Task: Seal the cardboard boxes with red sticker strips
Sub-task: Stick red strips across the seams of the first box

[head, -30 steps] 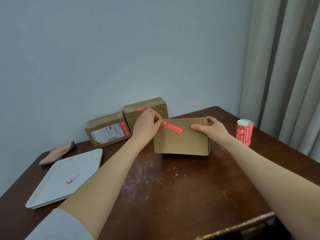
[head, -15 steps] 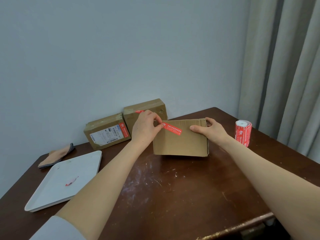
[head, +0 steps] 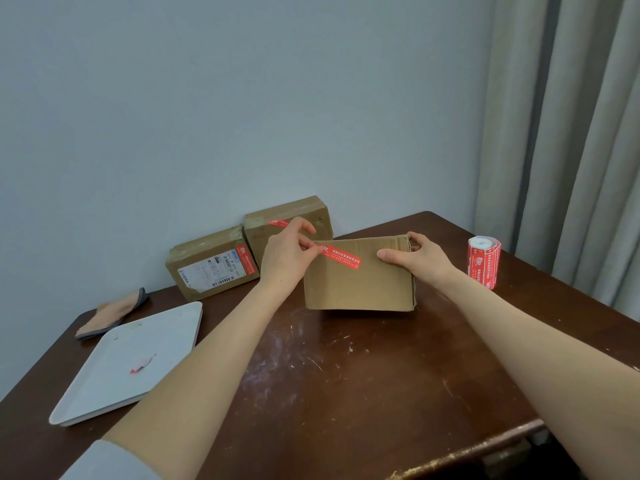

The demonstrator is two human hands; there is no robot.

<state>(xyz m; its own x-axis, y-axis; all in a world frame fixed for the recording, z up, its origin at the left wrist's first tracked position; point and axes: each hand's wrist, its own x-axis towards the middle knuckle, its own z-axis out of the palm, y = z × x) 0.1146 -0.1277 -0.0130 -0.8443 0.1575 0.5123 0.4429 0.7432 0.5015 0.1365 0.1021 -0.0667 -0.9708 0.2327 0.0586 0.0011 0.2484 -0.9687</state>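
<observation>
Two back boxes (head: 211, 263) (head: 304, 209) already have red strips on. The left hand (head: 289, 258) pinches a red sticker strip (head: 341, 257) over the middle box (head: 360, 289) on the bench (head: 346, 375). The right hand (head: 420, 259) curls its fingers (head: 389, 253) round that box's corner, and the strip is not pressed down yet.
</observation>
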